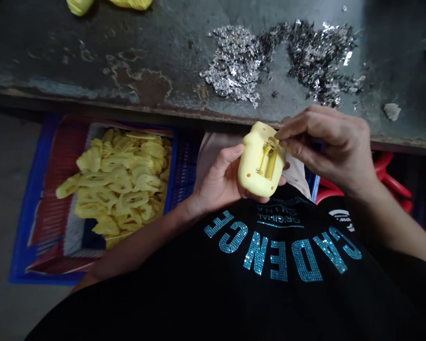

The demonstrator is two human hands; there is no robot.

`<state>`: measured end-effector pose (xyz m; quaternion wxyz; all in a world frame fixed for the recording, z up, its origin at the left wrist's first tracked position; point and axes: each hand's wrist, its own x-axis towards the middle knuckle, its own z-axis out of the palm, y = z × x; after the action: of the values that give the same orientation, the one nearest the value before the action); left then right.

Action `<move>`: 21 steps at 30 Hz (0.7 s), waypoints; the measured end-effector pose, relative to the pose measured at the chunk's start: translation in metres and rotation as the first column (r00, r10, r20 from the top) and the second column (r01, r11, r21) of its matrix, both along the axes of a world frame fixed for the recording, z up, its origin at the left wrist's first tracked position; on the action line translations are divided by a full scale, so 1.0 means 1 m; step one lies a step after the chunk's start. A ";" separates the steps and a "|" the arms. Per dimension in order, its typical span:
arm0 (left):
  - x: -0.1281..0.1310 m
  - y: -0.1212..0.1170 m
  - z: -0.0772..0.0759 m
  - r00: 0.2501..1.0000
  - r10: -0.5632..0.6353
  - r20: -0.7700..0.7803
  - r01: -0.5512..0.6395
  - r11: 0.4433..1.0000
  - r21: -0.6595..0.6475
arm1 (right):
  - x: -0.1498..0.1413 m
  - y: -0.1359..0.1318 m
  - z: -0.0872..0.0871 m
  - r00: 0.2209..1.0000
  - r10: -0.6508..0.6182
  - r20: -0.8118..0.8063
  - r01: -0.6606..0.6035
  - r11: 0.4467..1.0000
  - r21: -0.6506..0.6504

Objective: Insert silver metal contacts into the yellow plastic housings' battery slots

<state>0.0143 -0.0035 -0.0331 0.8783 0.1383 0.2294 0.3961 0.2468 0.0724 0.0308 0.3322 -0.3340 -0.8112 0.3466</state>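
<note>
Item one, nearest us: a black T-shirt [280,289] with teal sequin lettering across the chest. Item two: our left hand [216,182], cupped palm up and curled around a yellow moulded plastic casing [250,166], which it has firm hold of just above the lap. Item three: our right hand [326,147], half closed above the casing, with its fingertips [279,136] drawn together at the casing's long recess; we cannot tell whether they grip anything. The recess holds a small metal part [268,154]. Item four: a pale cloth [216,151] behind the hands. Item five, to the left: a blue plastic crate [31,246], lined with red and white woven sheeting and heaped with flat yellow plastic pieces [120,184]. Item six: a red plastic stool [386,173], right of the hands. Item seven, farthest: a worn metal workbench [92,61], bearing a scattered heap of small silver metal pieces [277,61] and, at the far edge, yellow bags [131,4].
</note>
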 end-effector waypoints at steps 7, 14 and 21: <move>0.010 -0.010 0.008 0.992 0.095 -0.083 -0.088 0.993 0.080 | -0.007 -0.003 0.005 0.994 0.028 0.102 -0.030 0.999 0.021; 0.007 -0.010 0.005 0.998 0.046 -0.043 -0.045 0.999 0.027 | -0.008 -0.009 -0.011 0.999 0.005 -0.046 -0.006 1.000 -0.016; 0.010 -0.009 0.008 0.997 0.037 -0.060 -0.033 0.997 0.072 | -0.005 -0.018 -0.023 0.990 -0.131 -0.048 0.125 0.985 -0.117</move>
<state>0.0240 -0.0121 -0.0255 0.8582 0.1775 0.2444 0.4150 0.2421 0.0546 0.0077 0.3567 -0.3939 -0.7575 0.3793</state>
